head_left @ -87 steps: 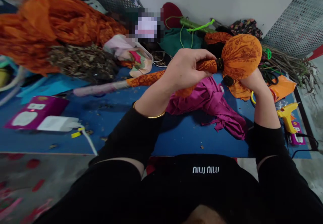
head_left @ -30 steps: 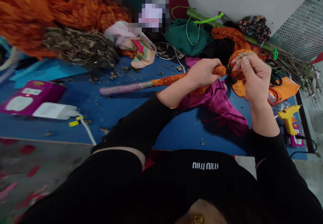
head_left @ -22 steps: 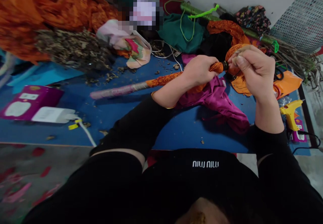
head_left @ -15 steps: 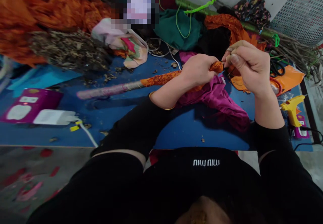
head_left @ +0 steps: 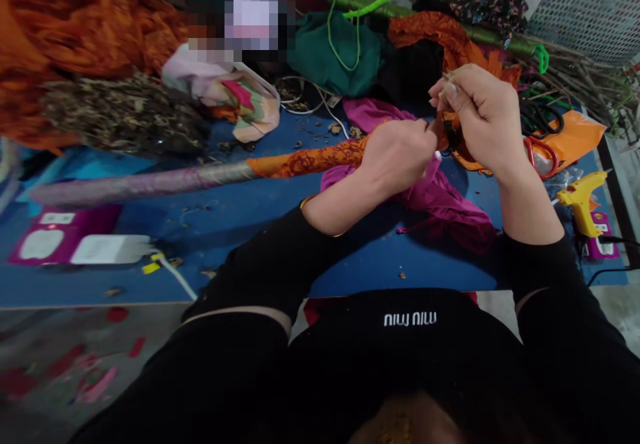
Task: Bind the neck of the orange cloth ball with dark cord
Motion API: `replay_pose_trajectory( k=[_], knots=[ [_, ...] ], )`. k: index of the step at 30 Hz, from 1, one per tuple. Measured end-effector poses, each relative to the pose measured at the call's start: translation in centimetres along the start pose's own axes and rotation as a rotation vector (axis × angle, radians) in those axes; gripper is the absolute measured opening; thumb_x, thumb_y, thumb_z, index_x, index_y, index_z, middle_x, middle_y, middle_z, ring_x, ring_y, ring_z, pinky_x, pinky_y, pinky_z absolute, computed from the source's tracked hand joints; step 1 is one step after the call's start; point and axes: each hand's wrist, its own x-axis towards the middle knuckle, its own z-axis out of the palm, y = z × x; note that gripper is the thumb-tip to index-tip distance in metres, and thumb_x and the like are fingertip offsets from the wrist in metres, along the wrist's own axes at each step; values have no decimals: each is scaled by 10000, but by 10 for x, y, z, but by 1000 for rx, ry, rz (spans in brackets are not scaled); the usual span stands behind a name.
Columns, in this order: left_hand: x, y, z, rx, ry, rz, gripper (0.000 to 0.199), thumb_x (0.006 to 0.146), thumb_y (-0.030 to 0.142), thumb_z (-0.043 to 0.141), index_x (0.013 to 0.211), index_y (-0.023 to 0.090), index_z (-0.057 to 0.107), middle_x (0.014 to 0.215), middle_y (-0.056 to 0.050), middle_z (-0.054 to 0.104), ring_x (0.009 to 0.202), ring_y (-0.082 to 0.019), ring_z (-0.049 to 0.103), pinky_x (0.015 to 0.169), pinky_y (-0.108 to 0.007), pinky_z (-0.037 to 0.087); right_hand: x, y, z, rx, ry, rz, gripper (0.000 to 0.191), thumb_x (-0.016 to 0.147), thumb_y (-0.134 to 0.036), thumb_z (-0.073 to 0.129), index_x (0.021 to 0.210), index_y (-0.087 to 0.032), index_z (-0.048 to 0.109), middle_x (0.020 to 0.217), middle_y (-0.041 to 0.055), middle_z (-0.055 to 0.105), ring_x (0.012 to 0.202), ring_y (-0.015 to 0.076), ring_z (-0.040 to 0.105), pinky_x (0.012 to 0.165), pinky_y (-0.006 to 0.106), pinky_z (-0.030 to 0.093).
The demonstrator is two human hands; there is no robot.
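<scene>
My left hand [head_left: 397,156] is closed around a long rod [head_left: 145,184], near its right end. Orange patterned cloth [head_left: 305,159] wraps the rod beside my fist; the rest has a grey and pinkish covering and reaches far left. Just above and right of that fist, my right hand [head_left: 480,114] is closed in a pinch, thumb against fingers. Whatever lies between those fingertips is too small to make out. Magenta cloth [head_left: 450,207] lies crumpled on the table beneath both hands.
On the blue table [head_left: 360,264], a yellow glue gun [head_left: 583,197] lies at right near an orange sheet [head_left: 577,141]. A purple box [head_left: 37,241] and white plug adapter [head_left: 107,249] sit left. Dried plant matter [head_left: 120,114], orange fabric [head_left: 100,17] and green cloth [head_left: 340,51] are piled behind.
The rod's far end has swung left and toward the camera. My left fist has turned, hiding the orange-wrapped tip. My right hand has shifted slightly up and left, still pinched.
</scene>
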Motion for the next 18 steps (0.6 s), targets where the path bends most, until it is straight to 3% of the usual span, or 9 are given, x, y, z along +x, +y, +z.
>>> replay_pose_trajectory(
  k=[3, 6, 13, 18],
  knots=[
    [-2, 1, 6, -19, 122, 12, 441, 1012, 122, 443, 1362, 172, 708, 1041, -123, 810, 926, -250, 764, 786, -334, 575, 0, 0, -1, -9, 9, -1, 317, 1100, -322, 530, 798, -311, 626, 1127, 38, 805, 1102, 222, 753, 1087, 365, 607],
    [-2, 1, 10, 30, 158, 43, 469, 1041, 122, 406, 1417, 186, 679, 1024, -110, 809, 881, -230, 757, 751, -315, 556, 0, 2, -1, -7, 29, -14, 321, 1105, -314, 541, 797, -303, 631, 1079, 29, 794, 1057, 207, 755, 1041, 342, 601],
    [-2, -1, 12, 90, 166, 115, 451, 1061, 105, 361, 1321, 144, 727, 1040, -164, 799, 904, -280, 764, 750, -374, 555, 4, 19, 6, 67, 125, -140, 275, 1056, -324, 600, 799, -311, 696, 928, 6, 787, 891, 205, 748, 882, 338, 603],
    [-1, 0, 4, 68, 82, 67, 453, 1091, 122, 356, 1322, 151, 745, 1094, -179, 802, 988, -303, 781, 790, -400, 565, 5, 21, 8, 323, 123, -109, 307, 1050, -406, 647, 769, -302, 716, 908, 3, 788, 864, 186, 774, 813, 325, 615]
  ],
)
